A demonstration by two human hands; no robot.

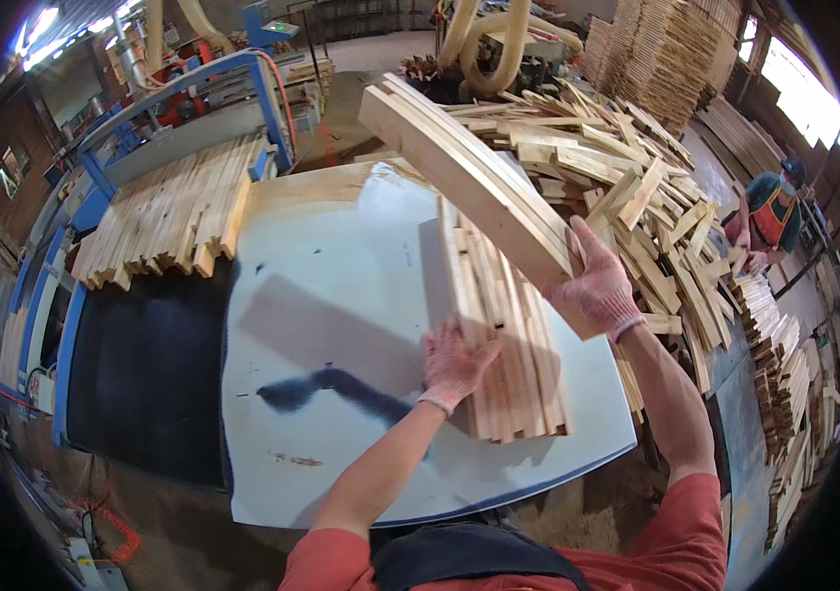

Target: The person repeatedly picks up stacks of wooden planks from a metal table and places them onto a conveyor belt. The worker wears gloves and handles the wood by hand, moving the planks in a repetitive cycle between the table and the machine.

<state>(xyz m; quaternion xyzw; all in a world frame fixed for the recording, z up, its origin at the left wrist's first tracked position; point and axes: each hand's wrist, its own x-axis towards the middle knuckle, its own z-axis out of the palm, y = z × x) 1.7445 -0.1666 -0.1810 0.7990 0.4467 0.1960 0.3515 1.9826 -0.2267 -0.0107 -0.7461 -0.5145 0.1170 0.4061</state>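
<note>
My right hand (595, 281), in a pink knit glove, grips the near end of a bundle of long wooden slats (459, 167) and holds it tilted up above the table. My left hand (454, 364), gloved too, lies flat with spread fingers on the left edge of a row of short wooden slats (509, 335) laid side by side on the pale blue-white table top (341, 256).
A big loose heap of wood pieces (627, 177) lies at the right of the table. More slats (169, 212) rest on a blue machine's infeed at the left, beside a black belt (144, 374). Another person (770, 212) works at the far right by stacked wood (784, 374).
</note>
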